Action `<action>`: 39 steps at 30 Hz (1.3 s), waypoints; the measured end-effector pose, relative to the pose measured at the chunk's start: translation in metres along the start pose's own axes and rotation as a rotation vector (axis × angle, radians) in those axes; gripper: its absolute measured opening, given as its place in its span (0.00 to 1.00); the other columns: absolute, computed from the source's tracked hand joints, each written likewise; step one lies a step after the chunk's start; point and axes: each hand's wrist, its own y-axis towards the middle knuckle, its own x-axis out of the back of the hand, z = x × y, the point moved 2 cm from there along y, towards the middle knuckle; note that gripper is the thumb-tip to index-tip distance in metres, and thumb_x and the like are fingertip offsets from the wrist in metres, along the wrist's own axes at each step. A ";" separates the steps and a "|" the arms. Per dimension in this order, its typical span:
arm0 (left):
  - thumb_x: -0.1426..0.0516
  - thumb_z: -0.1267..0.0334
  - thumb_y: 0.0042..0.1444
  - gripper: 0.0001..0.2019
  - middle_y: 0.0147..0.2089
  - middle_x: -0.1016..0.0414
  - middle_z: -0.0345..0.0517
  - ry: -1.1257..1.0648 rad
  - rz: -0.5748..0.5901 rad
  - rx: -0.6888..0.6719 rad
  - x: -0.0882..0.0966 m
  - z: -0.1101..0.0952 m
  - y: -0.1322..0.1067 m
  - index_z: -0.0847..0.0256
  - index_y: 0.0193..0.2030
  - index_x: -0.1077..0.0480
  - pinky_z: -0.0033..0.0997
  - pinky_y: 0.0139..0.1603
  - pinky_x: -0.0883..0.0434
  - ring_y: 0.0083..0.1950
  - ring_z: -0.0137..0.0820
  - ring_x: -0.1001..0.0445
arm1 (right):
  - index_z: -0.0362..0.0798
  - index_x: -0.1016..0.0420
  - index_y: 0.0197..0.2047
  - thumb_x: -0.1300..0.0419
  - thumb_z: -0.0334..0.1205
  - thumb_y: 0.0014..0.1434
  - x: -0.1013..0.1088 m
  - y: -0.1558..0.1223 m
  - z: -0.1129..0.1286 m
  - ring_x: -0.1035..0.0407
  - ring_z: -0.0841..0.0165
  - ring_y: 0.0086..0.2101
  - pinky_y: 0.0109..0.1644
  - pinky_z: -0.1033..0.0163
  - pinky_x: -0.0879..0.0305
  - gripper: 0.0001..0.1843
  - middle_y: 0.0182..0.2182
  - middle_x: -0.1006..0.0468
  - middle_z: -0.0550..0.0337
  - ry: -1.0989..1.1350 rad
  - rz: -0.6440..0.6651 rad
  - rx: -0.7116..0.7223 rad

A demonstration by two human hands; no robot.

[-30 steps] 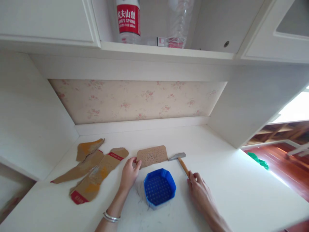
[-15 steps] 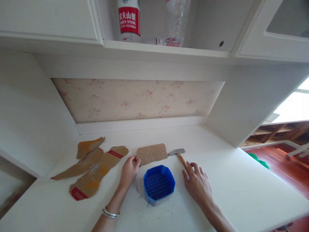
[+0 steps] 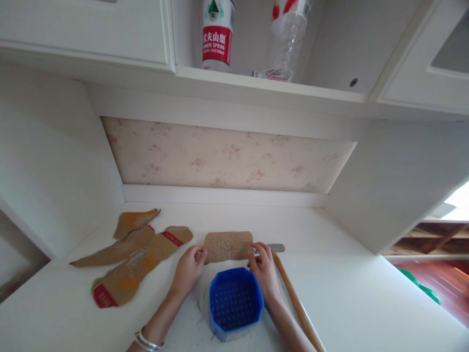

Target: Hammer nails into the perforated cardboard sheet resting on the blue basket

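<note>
A rectangle of brown cardboard (image 3: pixel 229 244) with rounded corners and many small holes lies on the white desk. My left hand (image 3: pixel 189 271) pinches its left end between thumb and fingertips. At its right end, my right hand (image 3: pixel 263 269) has its thumb and bent fingers closed on the cardboard's edge. A flat grey metal blade (image 3: pixel 277 248) pokes out beyond my right fingers, its other end hidden. A blue octagonal plastic basket (image 3: pixel 236 300) with a grid bottom stands in front of the cardboard, between my forearms.
Torn cardboard pieces (image 3: pixel 142 256) lie to the left. A long wooden stick (image 3: pixel 295 298) runs along the right of my right forearm. Above, a cabinet shelf (image 3: pixel 271 82) holds a red-labelled bottle (image 3: pixel 217 41) and a clear bottle (image 3: pixel 287 44). Side panels flank the desk (image 3: pixel 359 293).
My right hand has left the wooden stick and moved left onto the cardboard's right end. The stick now lies along my forearm. My left hand keeps its hold. The view has shifted slightly.
</note>
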 end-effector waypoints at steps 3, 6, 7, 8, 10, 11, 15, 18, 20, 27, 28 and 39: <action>0.48 0.52 0.58 0.13 0.27 0.24 0.43 -0.015 -0.003 0.028 0.001 0.003 0.001 0.58 0.36 0.29 0.34 0.34 0.32 0.30 0.37 0.25 | 0.48 0.33 0.57 0.49 0.47 0.65 -0.014 0.011 -0.003 0.25 0.69 0.28 0.33 0.58 0.23 0.21 0.65 0.42 0.42 0.048 0.016 0.037; 0.48 0.51 0.58 0.13 0.28 0.24 0.44 -0.025 -0.041 0.062 0.002 0.007 0.003 0.58 0.37 0.30 0.35 0.34 0.32 0.32 0.38 0.24 | 0.47 0.36 0.61 0.48 0.46 0.64 -0.026 0.019 -0.011 0.29 0.73 0.20 0.28 0.57 0.24 0.24 0.63 0.39 0.40 0.072 0.036 0.025; 0.49 0.51 0.59 0.14 0.29 0.24 0.45 -0.030 -0.053 0.077 0.002 0.008 0.003 0.58 0.37 0.30 0.36 0.34 0.31 0.32 0.39 0.23 | 0.46 0.37 0.61 0.48 0.46 0.64 -0.029 0.021 -0.014 0.29 0.72 0.19 0.27 0.57 0.25 0.24 0.61 0.36 0.40 0.074 0.038 0.013; 0.49 0.50 0.59 0.14 0.29 0.24 0.46 -0.036 -0.061 0.091 0.002 0.010 0.004 0.58 0.38 0.30 0.36 0.34 0.31 0.33 0.40 0.23 | 0.45 0.37 0.61 0.48 0.46 0.64 -0.030 0.023 -0.018 0.29 0.71 0.19 0.26 0.57 0.25 0.25 0.58 0.33 0.40 0.073 0.034 0.000; 0.49 0.48 0.59 0.16 0.29 0.24 0.46 -0.055 -0.067 0.118 0.001 0.012 0.005 0.58 0.38 0.30 0.36 0.32 0.31 0.33 0.41 0.22 | 0.44 0.38 0.62 0.47 0.47 0.63 -0.030 0.026 -0.023 0.28 0.69 0.22 0.28 0.56 0.25 0.27 0.54 0.31 0.42 0.060 0.012 -0.024; 0.49 0.48 0.59 0.16 0.29 0.24 0.46 -0.066 -0.068 0.130 0.001 0.013 0.006 0.58 0.38 0.30 0.36 0.31 0.31 0.33 0.41 0.22 | 0.44 0.37 0.62 0.46 0.47 0.62 -0.029 0.028 -0.024 0.27 0.68 0.24 0.30 0.56 0.25 0.27 0.52 0.30 0.43 0.049 -0.004 -0.034; 0.48 0.43 0.58 0.19 0.31 0.23 0.48 -0.123 -0.087 0.190 -0.001 0.018 0.010 0.59 0.38 0.30 0.35 0.29 0.31 0.32 0.40 0.23 | 0.46 0.25 0.50 0.40 0.48 0.59 -0.024 0.031 -0.025 0.29 0.66 0.27 0.37 0.56 0.27 0.20 0.44 0.26 0.50 0.014 -0.032 -0.055; 0.48 0.41 0.57 0.23 0.34 0.23 0.49 -0.190 -0.101 0.247 -0.001 0.019 0.010 0.61 0.43 0.31 0.33 0.25 0.32 0.29 0.38 0.23 | 0.48 0.25 0.39 0.41 0.52 0.60 -0.024 0.030 -0.020 0.29 0.67 0.25 0.29 0.62 0.31 0.15 0.34 0.23 0.58 0.041 -0.009 -0.076; 0.49 0.40 0.58 0.26 0.36 0.23 0.50 -0.250 -0.099 0.287 -0.003 0.018 0.010 0.62 0.49 0.33 0.32 0.21 0.33 0.27 0.36 0.24 | 0.50 0.27 0.38 0.44 0.54 0.62 -0.025 0.028 -0.017 0.32 0.68 0.20 0.21 0.66 0.37 0.16 0.23 0.26 0.65 0.076 0.013 -0.094; 0.45 0.46 0.60 0.25 0.62 0.32 0.60 -0.579 0.005 0.340 -0.024 -0.005 0.018 0.61 0.58 0.35 0.36 0.42 0.22 0.53 0.40 0.24 | 0.50 0.29 0.42 0.49 0.55 0.66 -0.040 0.032 -0.004 0.36 0.71 0.14 0.16 0.68 0.40 0.17 0.20 0.27 0.67 0.136 -0.001 -0.021; 0.45 0.47 0.60 0.25 0.64 0.34 0.60 -0.627 0.032 0.336 -0.029 -0.009 0.021 0.60 0.58 0.34 0.38 0.48 0.23 0.57 0.41 0.26 | 0.50 0.27 0.42 0.48 0.54 0.66 -0.043 0.034 -0.002 0.33 0.71 0.17 0.18 0.67 0.37 0.17 0.25 0.23 0.63 0.136 0.016 0.020; 0.44 0.62 0.60 0.14 0.51 0.21 0.58 -1.060 0.304 0.459 -0.035 -0.026 0.035 0.63 0.51 0.30 0.43 0.51 0.25 0.50 0.42 0.21 | 0.54 0.19 0.44 0.33 0.50 0.55 -0.049 0.033 0.016 0.32 0.73 0.22 0.23 0.68 0.36 0.15 0.37 0.18 0.61 0.043 0.322 0.314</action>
